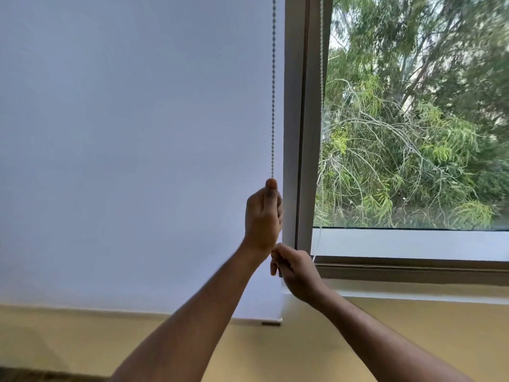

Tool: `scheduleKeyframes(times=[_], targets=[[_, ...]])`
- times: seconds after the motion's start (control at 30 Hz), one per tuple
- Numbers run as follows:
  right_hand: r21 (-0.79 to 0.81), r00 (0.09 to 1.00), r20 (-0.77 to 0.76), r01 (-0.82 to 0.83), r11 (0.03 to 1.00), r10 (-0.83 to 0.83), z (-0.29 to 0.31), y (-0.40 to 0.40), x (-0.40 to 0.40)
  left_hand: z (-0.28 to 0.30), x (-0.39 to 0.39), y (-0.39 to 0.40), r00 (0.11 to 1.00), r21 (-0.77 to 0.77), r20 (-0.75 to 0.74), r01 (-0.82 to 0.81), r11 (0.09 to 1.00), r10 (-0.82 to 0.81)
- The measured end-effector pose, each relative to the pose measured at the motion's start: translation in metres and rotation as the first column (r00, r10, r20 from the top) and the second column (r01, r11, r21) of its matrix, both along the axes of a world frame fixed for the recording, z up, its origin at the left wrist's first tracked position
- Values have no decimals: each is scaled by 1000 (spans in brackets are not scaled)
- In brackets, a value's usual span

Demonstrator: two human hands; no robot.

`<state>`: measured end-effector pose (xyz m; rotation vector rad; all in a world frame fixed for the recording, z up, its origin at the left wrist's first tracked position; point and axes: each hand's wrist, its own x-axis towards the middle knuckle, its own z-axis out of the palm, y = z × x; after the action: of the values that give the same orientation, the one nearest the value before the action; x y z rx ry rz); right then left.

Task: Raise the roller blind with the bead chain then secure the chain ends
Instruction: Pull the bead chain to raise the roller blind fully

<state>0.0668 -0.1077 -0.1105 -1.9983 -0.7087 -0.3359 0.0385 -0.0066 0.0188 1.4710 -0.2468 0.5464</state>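
Observation:
A pale roller blind (pixel 132 150) hangs fully down over the left window, its bottom bar (pixel 271 322) just below the sill line. A white bead chain (pixel 273 92) runs straight down along the blind's right edge. My left hand (pixel 263 216) is shut on the chain, thumb pointing up. Just beneath it, my right hand (pixel 296 274) pinches the lower stretch of the same chain, which is mostly hidden by the fingers.
A grey window frame post (pixel 298 119) stands right of the chain. The right window (pixel 413 111) is uncovered and shows trees; a second thin chain (pixel 321 78) hangs by it. A beige wall (pixel 275 354) lies below the sill (pixel 413 268).

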Motion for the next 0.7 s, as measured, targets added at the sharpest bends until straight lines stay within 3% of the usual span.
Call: scheduleKeyframes(times=[0.07,0.2,0.3,0.37,0.43,0.53,0.7], targets=[[183,1000,-4,20,983,-20,14,1,-2,-12,-2,1,999,-11,-20,34,999,-35],[523,996,-84,60,850,-19,75,6,-1,-32,-5,-1,995,-21,-45,91,996,-92],[654,987,-104,-23,756,120,129,9,-2,-48,-7,-2,993,27,-97,66,997,-63],[710,964,-74,-130,692,257,156,12,-5,-62,-10,-4,978,-5,-158,134,991,-133],[728,949,-21,-202,656,316,168,19,-10,-75,-12,-4,957,-34,-212,195,980,-197],[670,979,60,-185,719,195,160,34,-16,-86,-11,3,947,-8,-245,210,978,-206],[544,994,93,-98,833,56,139,37,-18,-87,-13,28,952,203,-252,229,952,-175]])
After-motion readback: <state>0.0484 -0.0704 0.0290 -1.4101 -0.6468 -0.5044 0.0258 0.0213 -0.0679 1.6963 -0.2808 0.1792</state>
